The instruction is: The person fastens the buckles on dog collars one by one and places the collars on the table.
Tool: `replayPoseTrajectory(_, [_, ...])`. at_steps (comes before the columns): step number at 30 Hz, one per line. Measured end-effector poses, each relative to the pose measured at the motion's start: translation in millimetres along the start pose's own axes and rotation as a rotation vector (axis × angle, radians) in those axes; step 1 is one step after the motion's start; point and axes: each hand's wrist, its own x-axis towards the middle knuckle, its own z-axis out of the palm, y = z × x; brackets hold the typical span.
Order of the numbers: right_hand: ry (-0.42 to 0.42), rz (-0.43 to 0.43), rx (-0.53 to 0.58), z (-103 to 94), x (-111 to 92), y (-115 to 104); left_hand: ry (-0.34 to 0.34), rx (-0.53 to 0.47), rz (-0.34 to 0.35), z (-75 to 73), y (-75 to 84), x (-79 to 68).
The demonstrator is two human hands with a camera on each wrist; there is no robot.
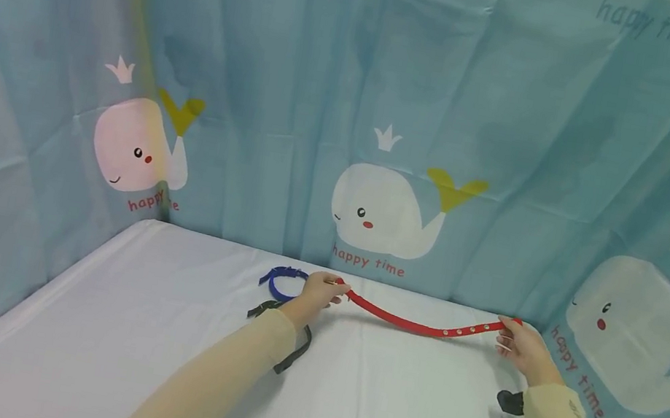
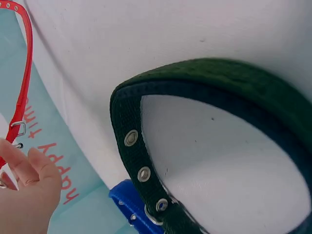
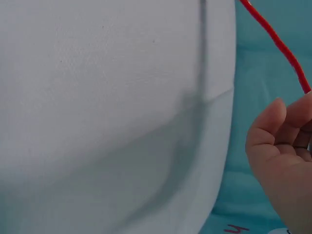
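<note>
A red collar (image 1: 399,321) with metal eyelets stretches between both hands, sagging in the middle. My left hand (image 1: 316,293) pinches its buckle end; in the left wrist view the metal buckle (image 2: 18,128) shows just above the fingers. The eyelet end is pinched by my right hand (image 1: 526,350), between thumb and fingers. Below and left of the left hand lies a dark green collar (image 2: 209,73), fastened into a loop, its eyelets facing up. Beyond it is a blue collar (image 1: 276,288), also looped, partly hidden by the left hand in the head view.
The collars are over a white-covered table (image 1: 409,399). Its back edge meets a blue-green curtain (image 1: 272,184) printed with whales. A small black object (image 1: 510,402) shows beside the right sleeve.
</note>
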Motion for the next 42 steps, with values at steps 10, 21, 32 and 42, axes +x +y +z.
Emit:
replayPoseTrajectory(10, [-0.144, -0.072, 0.068, 4.8, -28.0, -14.3, 0.018, 0.038, 0.109, -28.8, 1.7, -33.4])
replayPoseTrajectory(21, [-0.276, -0.135, 0.047, 21.4, -52.0, -29.2, 0.004, -0.101, 0.121, -58.5, -6.2, -47.8])
replayPoseTrajectory(32, [-0.302, -0.088, 0.072, 30.4, -71.4, -30.5, 0.048, -0.108, 0.141, -71.7, -11.3, -59.8])
replayPoseTrajectory(42, [-0.331, -0.123, 0.061, 37.9, -87.8, -33.6, 0.159, 0.186, 0.358, -92.8, -10.2, -71.0])
